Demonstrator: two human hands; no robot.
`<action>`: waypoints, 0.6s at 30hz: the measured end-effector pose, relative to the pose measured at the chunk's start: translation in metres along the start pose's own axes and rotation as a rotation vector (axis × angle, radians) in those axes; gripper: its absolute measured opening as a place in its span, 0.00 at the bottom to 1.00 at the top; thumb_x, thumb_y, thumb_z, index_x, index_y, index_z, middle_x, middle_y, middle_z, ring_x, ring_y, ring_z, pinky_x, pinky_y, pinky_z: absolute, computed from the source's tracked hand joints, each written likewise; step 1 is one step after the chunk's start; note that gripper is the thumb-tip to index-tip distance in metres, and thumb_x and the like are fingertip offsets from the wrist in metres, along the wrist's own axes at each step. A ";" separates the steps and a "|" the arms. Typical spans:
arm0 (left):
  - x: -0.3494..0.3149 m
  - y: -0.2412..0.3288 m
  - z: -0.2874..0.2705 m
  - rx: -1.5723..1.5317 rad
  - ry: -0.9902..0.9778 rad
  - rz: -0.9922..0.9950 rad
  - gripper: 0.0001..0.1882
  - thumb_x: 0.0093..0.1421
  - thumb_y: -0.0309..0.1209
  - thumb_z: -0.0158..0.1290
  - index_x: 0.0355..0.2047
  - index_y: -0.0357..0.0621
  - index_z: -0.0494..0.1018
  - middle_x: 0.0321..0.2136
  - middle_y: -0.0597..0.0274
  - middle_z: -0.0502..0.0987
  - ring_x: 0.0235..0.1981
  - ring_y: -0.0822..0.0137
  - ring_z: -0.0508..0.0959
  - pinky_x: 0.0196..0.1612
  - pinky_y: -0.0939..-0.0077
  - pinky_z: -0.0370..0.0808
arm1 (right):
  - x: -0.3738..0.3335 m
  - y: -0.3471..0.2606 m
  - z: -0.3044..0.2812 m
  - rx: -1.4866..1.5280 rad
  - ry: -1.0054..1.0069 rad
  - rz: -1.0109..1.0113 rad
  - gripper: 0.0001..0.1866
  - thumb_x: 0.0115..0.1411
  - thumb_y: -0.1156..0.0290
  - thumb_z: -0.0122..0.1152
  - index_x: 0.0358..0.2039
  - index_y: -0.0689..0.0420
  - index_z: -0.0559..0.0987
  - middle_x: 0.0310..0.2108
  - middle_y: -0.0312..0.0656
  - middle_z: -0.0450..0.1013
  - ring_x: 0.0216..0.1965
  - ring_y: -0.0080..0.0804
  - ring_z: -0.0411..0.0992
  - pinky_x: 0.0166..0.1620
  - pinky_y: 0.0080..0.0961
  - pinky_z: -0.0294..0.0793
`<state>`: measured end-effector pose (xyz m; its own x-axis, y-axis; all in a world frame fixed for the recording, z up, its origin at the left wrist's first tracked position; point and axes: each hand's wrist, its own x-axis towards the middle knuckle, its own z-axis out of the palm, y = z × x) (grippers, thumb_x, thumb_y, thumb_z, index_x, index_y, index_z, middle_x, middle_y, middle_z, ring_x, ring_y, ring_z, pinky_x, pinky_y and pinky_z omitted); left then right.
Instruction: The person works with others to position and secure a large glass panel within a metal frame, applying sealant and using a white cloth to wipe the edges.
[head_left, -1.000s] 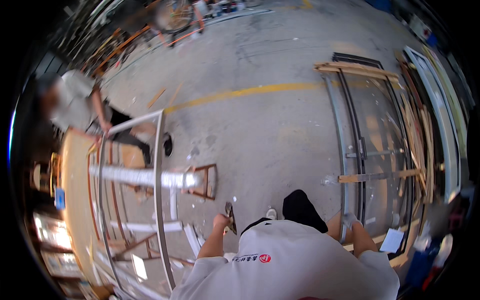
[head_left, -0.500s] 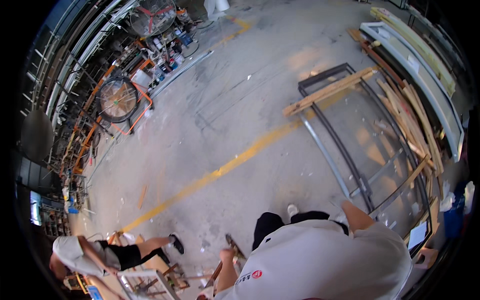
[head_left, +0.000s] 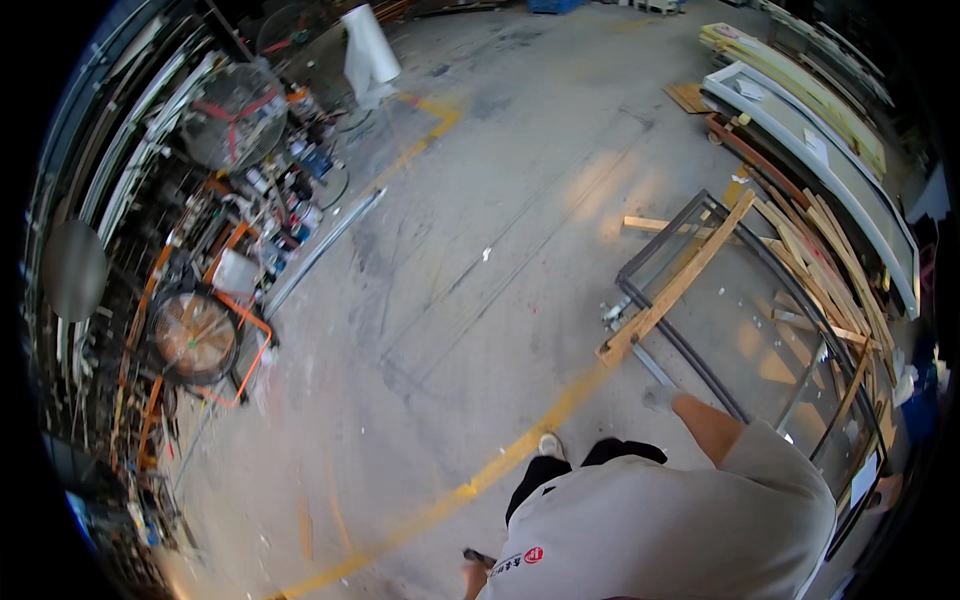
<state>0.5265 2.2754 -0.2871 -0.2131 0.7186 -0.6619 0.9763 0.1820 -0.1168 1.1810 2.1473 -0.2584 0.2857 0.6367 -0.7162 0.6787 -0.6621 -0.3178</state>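
Metal bar (head_left: pixel 653 366) — long axis slanting forward-left — points toward the wooden plank (head_left: pixel 682 276).

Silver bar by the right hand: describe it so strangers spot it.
Find the large dark frame on the right. At its left side, a silver metal bar shows between the wooden plank laid across the frame and the person's right hand. Its silvery colour separates it from frame and plank.

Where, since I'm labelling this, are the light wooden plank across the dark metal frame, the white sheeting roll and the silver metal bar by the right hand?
Light wooden plank (head_left: pixel 678 279): head view, middle of its face.
White sheeting roll (head_left: pixel 371 50): head view, its side.
Silver metal bar (head_left: pixel 653 366): head view, its visible stretch.
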 end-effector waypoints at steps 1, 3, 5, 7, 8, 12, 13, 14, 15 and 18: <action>0.046 0.039 -0.041 0.017 0.028 0.042 0.23 0.42 0.45 0.56 0.33 0.41 0.74 0.32 0.50 0.77 0.36 0.57 0.78 0.36 0.64 0.73 | 0.001 0.046 0.030 0.073 0.234 -0.135 0.17 0.53 0.58 0.47 0.31 0.58 0.77 0.34 0.48 0.74 0.37 0.44 0.72 0.41 0.40 0.67; 0.132 0.115 -0.124 0.049 0.086 0.088 0.24 0.41 0.45 0.57 0.33 0.40 0.74 0.33 0.50 0.77 0.37 0.57 0.77 0.38 0.64 0.73 | 0.001 0.070 0.031 0.155 -0.009 0.230 0.16 0.51 0.58 0.50 0.30 0.57 0.78 0.33 0.47 0.75 0.36 0.42 0.73 0.40 0.39 0.70; 0.221 0.209 -0.209 0.173 0.213 0.238 0.18 0.41 0.43 0.56 0.24 0.39 0.76 0.26 0.51 0.78 0.32 0.57 0.79 0.35 0.65 0.74 | -0.003 0.119 0.059 0.322 0.006 0.629 0.14 0.46 0.60 0.55 0.28 0.57 0.80 0.29 0.49 0.75 0.30 0.42 0.74 0.37 0.35 0.73; 0.237 0.351 -0.306 -0.026 0.398 0.414 0.13 0.45 0.40 0.52 0.21 0.44 0.77 0.25 0.55 0.78 0.28 0.55 0.78 0.31 0.64 0.74 | -0.011 0.133 0.052 0.379 -0.068 0.799 0.15 0.47 0.62 0.56 0.31 0.59 0.79 0.26 0.48 0.76 0.26 0.41 0.75 0.33 0.34 0.73; 0.254 0.399 -0.350 -0.107 0.373 0.400 0.14 0.45 0.40 0.55 0.23 0.40 0.77 0.25 0.50 0.77 0.28 0.53 0.78 0.30 0.64 0.74 | -0.009 0.142 0.055 0.539 0.029 0.837 0.14 0.48 0.65 0.56 0.33 0.59 0.78 0.27 0.46 0.76 0.25 0.42 0.75 0.31 0.35 0.74; 0.241 0.603 -0.468 -0.160 0.565 0.735 0.09 0.46 0.35 0.52 0.23 0.45 0.78 0.22 0.49 0.76 0.24 0.49 0.76 0.30 0.61 0.73 | 0.078 0.096 -0.026 0.530 0.136 0.830 0.16 0.49 0.72 0.54 0.39 0.61 0.76 0.33 0.50 0.75 0.33 0.42 0.75 0.35 0.35 0.74; 0.248 0.632 -0.480 -0.013 0.638 0.707 0.10 0.47 0.35 0.50 0.22 0.44 0.77 0.21 0.48 0.75 0.24 0.48 0.76 0.30 0.59 0.73 | 0.117 0.091 -0.057 0.525 0.103 0.797 0.16 0.50 0.69 0.54 0.39 0.60 0.76 0.35 0.50 0.74 0.35 0.41 0.73 0.37 0.34 0.72; 0.259 0.644 -0.493 0.016 0.651 0.767 0.10 0.46 0.35 0.49 0.21 0.44 0.77 0.20 0.47 0.75 0.24 0.47 0.76 0.30 0.58 0.73 | 0.168 0.070 -0.117 0.661 0.054 0.799 0.15 0.50 0.67 0.54 0.39 0.58 0.77 0.37 0.49 0.73 0.38 0.40 0.72 0.40 0.34 0.70; 0.280 0.635 -0.498 0.041 0.664 0.741 0.12 0.45 0.37 0.49 0.20 0.43 0.77 0.19 0.47 0.75 0.24 0.47 0.76 0.30 0.58 0.73 | 0.219 0.035 -0.203 0.838 -0.001 0.788 0.15 0.51 0.64 0.54 0.38 0.56 0.77 0.39 0.48 0.72 0.41 0.38 0.71 0.43 0.33 0.69; 0.299 0.655 -0.484 0.161 0.424 0.496 0.19 0.47 0.46 0.48 0.16 0.43 0.76 0.19 0.51 0.76 0.25 0.52 0.78 0.29 0.62 0.73 | 0.291 -0.066 -0.437 0.627 0.193 0.374 0.18 0.54 0.58 0.49 0.38 0.55 0.77 0.41 0.48 0.72 0.45 0.43 0.69 0.48 0.34 0.66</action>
<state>1.0844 2.9346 -0.2032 0.2986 0.8986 -0.3214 0.9485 -0.3168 -0.0046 1.5151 2.5487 -0.1739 0.5738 0.3452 -0.7427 0.0177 -0.9118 -0.4101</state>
